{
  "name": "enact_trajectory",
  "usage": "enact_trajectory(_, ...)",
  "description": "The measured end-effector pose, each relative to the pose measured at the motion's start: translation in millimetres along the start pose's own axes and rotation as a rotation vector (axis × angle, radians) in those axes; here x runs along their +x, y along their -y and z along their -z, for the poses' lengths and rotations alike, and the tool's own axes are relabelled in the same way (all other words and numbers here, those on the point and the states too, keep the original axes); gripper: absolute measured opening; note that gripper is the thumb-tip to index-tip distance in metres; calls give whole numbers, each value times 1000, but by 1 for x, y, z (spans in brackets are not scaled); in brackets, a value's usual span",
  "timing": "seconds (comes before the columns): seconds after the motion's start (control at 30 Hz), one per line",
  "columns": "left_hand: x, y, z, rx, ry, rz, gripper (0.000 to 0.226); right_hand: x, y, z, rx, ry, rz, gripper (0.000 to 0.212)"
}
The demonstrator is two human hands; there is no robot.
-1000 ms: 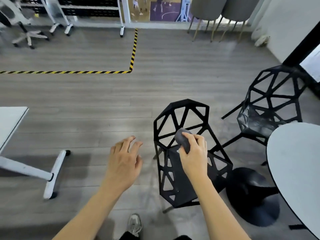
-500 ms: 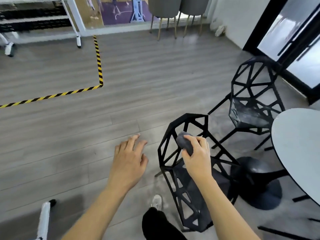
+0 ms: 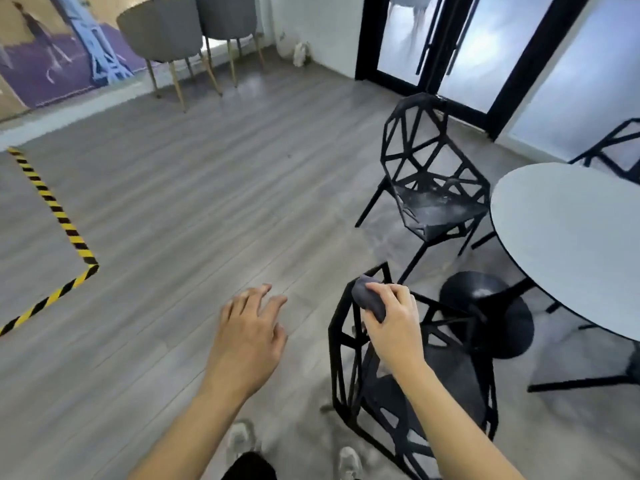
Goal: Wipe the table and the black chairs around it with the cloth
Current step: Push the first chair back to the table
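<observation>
Gripping the cloth (image 3: 369, 298), the right hand (image 3: 394, 327) holds the dark grey wad between curled fingers and thumb, with most of the cloth protruding at the hand's 10 o'clock side. The cloth sits against the top edge of the near black chair (image 3: 408, 386), at the backrest frame. The right forearm enters from the 5 o'clock corner of the view and runs up over the chair's seat, wrist slightly bent, back of the hand facing the camera.

The left hand (image 3: 247, 337) is released: fingers spread and loosely extended, holding nothing, hovering over the floor (image 3: 180, 209) at 9 o'clock of the cloth and well apart from the near black chair. Its forearm enters from the 6 o'clock edge.

A second black chair (image 3: 433, 188) stands at 12 o'clock of the right hand, just beside the round white surface (image 3: 568, 244), which lies at 2 o'clock of the cloth. The black pedestal base (image 3: 498, 313) of that surface stands between the two chairs. A third black chair (image 3: 613, 150) shows partly at the far side of the surface.
</observation>
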State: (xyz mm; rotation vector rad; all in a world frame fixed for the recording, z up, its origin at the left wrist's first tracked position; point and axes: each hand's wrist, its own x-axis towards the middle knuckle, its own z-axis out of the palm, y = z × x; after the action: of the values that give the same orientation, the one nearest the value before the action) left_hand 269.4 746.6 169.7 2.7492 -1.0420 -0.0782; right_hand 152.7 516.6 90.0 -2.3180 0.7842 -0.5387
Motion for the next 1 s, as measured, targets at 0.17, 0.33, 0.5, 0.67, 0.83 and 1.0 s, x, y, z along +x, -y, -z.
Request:
enact_trajectory(0.17,87,55,-15,-24,33,-274,37,6,19,-35,-56,-172,-240,46)
enact_trajectory(0.33,152,72,-22,-48,83,-606,34,-14,56,-56,-67,-386,-502,43)
enact_trajectory(0.5,180,52,-24,-59,198,-896,34,-50,81,-77,-79,-570,-724,46)
enact_trajectory(0.67,190,34,-46,40,382,-1076,40,-78,90,-100,-103,-627,-867,46)
enact_trajectory(0.83,197,28,-77,209,568,-1177,45,-84,79,-146,-94,-565,-1002,48)
enact_trajectory(1.0,216,17,-95,250,538,-1330,47,-71,80,-179,-243,-398,-1092,52)
